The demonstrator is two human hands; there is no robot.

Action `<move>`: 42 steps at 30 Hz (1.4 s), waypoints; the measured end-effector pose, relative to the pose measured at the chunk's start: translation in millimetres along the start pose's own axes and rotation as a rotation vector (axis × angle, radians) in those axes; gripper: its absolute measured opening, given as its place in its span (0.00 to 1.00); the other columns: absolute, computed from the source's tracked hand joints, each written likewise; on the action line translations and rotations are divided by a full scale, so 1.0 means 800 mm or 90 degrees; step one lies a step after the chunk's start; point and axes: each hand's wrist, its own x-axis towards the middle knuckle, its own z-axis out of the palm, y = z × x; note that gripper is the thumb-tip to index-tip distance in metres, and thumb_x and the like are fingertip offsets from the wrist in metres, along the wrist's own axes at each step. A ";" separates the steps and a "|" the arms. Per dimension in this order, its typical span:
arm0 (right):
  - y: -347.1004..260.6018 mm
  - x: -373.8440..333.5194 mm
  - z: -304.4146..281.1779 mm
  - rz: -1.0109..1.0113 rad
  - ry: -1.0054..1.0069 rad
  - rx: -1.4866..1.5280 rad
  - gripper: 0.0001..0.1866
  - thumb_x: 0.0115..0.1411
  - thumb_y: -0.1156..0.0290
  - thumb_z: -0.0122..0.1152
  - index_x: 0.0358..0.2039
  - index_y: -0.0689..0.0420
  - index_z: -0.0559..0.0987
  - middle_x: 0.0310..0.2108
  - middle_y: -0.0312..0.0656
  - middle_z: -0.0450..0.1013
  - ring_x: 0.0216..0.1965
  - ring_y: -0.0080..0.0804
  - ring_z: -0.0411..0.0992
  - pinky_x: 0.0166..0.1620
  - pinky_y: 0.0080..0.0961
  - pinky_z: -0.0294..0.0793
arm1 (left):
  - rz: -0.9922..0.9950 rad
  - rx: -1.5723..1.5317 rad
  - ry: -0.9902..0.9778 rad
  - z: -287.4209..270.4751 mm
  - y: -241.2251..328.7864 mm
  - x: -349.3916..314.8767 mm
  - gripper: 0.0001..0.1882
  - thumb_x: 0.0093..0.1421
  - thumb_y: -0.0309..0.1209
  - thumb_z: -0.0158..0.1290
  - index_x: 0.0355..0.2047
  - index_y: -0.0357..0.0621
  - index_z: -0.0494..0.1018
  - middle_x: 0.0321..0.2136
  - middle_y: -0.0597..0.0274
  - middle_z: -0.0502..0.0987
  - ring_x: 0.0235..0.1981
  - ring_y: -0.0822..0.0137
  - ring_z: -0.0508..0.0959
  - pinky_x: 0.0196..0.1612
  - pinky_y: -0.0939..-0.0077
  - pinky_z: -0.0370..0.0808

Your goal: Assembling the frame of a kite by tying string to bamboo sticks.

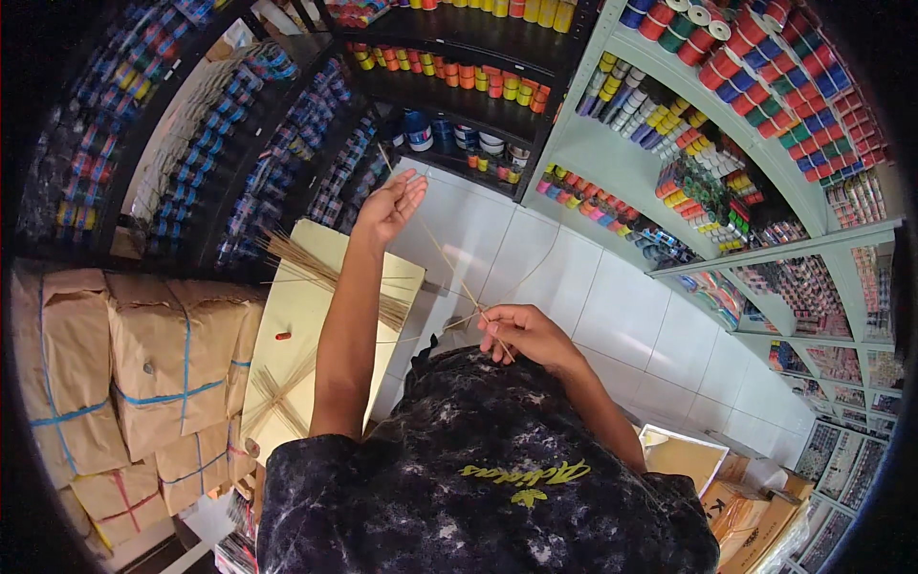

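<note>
My right hand (524, 331) is closed in a pinch in front of my dark patterned shirt. It grips thin tan cane strips (448, 260) where they cross. One long strip slants from this pinch up past my left hand (390, 205); another bends away to the upper right, and one runs left over the table. My left hand is raised at arm's length, palm up, fingers stretched out and slightly curved. The long strip passes beside or behind its fingers; I cannot tell whether they touch.
On the cream tabletop (320, 251) at left lie a bundle of thin sticks (316, 271), crossed sticks (277, 400) and a small red object (283, 336). Brown paper parcels (158, 354) are stacked beyond. Shelves of spools (755, 57) stand right, with cardboard boxes (741, 517) lower right.
</note>
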 end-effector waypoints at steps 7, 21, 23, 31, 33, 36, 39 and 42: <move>0.004 -0.003 0.000 0.027 -0.016 -0.014 0.13 0.70 0.64 0.51 0.47 0.59 0.75 0.33 0.39 0.78 0.28 0.21 0.75 0.30 0.17 0.73 | -0.018 -0.086 0.034 -0.021 0.010 0.017 0.16 0.73 0.29 0.38 0.56 0.34 0.66 0.51 0.47 0.76 0.51 0.59 0.79 0.56 0.67 0.78; -0.003 -0.003 0.003 0.012 0.004 -0.001 0.13 0.70 0.65 0.50 0.47 0.59 0.74 0.33 0.39 0.78 0.28 0.21 0.75 0.29 0.16 0.73 | 0.051 -0.212 0.012 -0.019 0.011 0.024 0.18 0.73 0.27 0.35 0.60 0.39 0.62 0.55 0.42 0.72 0.53 0.56 0.78 0.56 0.62 0.79; -0.002 -0.002 0.002 0.012 -0.001 -0.004 0.13 0.71 0.64 0.50 0.47 0.59 0.74 0.34 0.40 0.78 0.28 0.21 0.75 0.29 0.17 0.73 | 0.053 -0.217 0.009 -0.019 0.009 0.025 0.18 0.73 0.27 0.36 0.60 0.39 0.62 0.55 0.41 0.72 0.53 0.55 0.78 0.56 0.62 0.79; -0.004 -0.005 0.002 0.015 0.000 -0.008 0.13 0.71 0.65 0.49 0.48 0.60 0.74 0.34 0.40 0.78 0.29 0.22 0.76 0.30 0.18 0.74 | -0.014 -0.259 -0.024 -0.029 0.015 0.023 0.16 0.74 0.29 0.35 0.56 0.37 0.65 0.53 0.38 0.73 0.52 0.50 0.78 0.56 0.59 0.78; -0.004 -0.004 0.004 0.020 -0.004 -0.003 0.14 0.71 0.65 0.49 0.48 0.60 0.74 0.34 0.40 0.78 0.29 0.22 0.76 0.30 0.18 0.74 | -0.023 -0.256 -0.026 -0.035 0.017 0.018 0.18 0.74 0.34 0.35 0.53 0.32 0.65 0.53 0.36 0.73 0.53 0.46 0.77 0.56 0.55 0.77; -0.003 -0.006 0.001 0.016 0.038 0.013 0.14 0.70 0.64 0.51 0.48 0.60 0.74 0.34 0.39 0.78 0.28 0.21 0.75 0.30 0.17 0.74 | -0.093 -0.192 0.024 0.005 0.020 -0.004 0.22 0.72 0.38 0.36 0.51 0.27 0.64 0.52 0.33 0.73 0.53 0.43 0.76 0.56 0.52 0.77; -0.003 -0.003 0.000 0.005 0.040 0.049 0.14 0.70 0.64 0.52 0.48 0.61 0.74 0.34 0.40 0.78 0.28 0.21 0.76 0.31 0.17 0.74 | -0.154 -0.096 0.036 0.017 0.011 -0.020 0.22 0.70 0.37 0.39 0.51 0.25 0.64 0.51 0.32 0.73 0.53 0.43 0.76 0.56 0.50 0.76; -0.006 -0.001 0.001 0.014 0.059 0.062 0.15 0.70 0.64 0.52 0.49 0.61 0.74 0.34 0.41 0.78 0.28 0.22 0.76 0.31 0.17 0.75 | -0.181 0.055 0.004 0.027 -0.006 -0.033 0.21 0.69 0.35 0.41 0.51 0.27 0.66 0.50 0.35 0.75 0.51 0.48 0.78 0.56 0.55 0.77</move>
